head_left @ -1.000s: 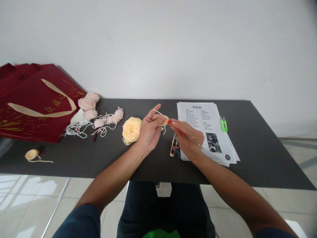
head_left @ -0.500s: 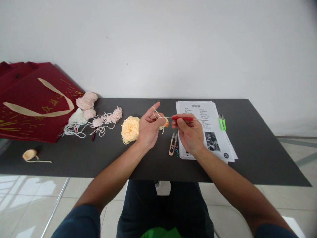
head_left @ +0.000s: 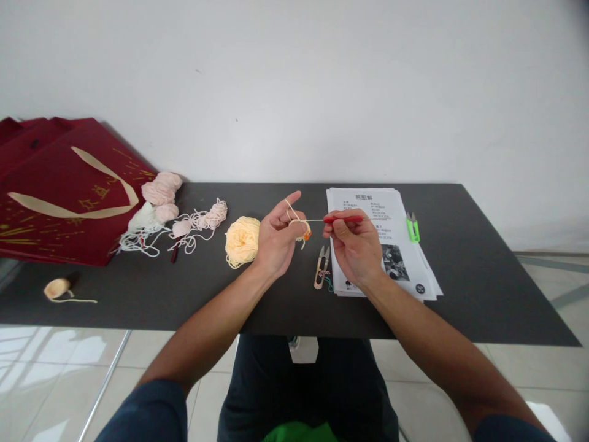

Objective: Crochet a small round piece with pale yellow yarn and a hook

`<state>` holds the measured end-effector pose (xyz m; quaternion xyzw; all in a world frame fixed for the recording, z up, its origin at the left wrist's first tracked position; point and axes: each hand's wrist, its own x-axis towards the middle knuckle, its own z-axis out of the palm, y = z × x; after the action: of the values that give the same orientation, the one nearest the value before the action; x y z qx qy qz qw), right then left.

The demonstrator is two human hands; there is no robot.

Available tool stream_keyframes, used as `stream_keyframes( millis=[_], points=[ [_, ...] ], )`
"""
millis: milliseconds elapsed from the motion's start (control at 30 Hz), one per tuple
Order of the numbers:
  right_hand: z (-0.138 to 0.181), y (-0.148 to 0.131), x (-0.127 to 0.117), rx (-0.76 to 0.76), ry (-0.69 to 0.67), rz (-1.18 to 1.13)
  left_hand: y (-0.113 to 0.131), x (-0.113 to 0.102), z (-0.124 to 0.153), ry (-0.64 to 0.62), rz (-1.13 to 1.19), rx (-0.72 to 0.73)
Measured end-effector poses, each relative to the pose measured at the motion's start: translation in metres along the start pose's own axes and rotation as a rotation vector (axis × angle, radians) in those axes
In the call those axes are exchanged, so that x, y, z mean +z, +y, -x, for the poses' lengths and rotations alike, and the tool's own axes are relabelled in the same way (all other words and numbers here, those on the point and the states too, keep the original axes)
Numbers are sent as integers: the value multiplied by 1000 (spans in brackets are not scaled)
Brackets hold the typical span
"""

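Observation:
My left hand (head_left: 278, 239) pinches a small piece of yellow crochet work (head_left: 304, 231) between thumb and fingers, its index finger raised with a strand of yellow yarn looped round it. A small orange spot, perhaps a stitch marker, shows on the piece. In my right hand (head_left: 355, 242) is a crochet hook (head_left: 344, 219) with a red handle, held level. Its thin metal shaft points left and reaches the yellow work; the tip is too small to make out. Just left of my left wrist lies a yellow yarn ball (head_left: 242, 241).
Thread snips (head_left: 322, 267) lie beside printed sheets (head_left: 363, 288), with green-handled snips (head_left: 413, 228) at the sheets' right edge. Pink yarn (head_left: 162, 186), white yarn (head_left: 142, 222) and a dark red bag (head_left: 69, 190) are at left. A small cream crocheted piece (head_left: 57, 288) sits near the front left edge.
My right hand has shifted slightly to the right with the hook, so more of its shaft shows between the hands. The left index finger and its yarn have barely moved.

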<state>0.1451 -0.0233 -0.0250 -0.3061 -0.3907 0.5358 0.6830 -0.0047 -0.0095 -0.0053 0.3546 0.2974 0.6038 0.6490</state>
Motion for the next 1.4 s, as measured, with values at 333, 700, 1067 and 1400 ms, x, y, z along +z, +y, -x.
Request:
stream_keyframes(
  millis=[333,700,1067,1400],
  points=[
    [-2,-5,-1,-131,-10,60,3,-5,-4,12,-1,12],
    [-6,-12,-4,-128,-43,57,7,-15,-11,-54,-9,-50],
    [-1,-11,-1,-203,-27,100,4,-12,-8,-39,-35,64],
    [1,-7,-5,-270,-11,186,2,-11,-6,-8,-41,107]
  ],
)
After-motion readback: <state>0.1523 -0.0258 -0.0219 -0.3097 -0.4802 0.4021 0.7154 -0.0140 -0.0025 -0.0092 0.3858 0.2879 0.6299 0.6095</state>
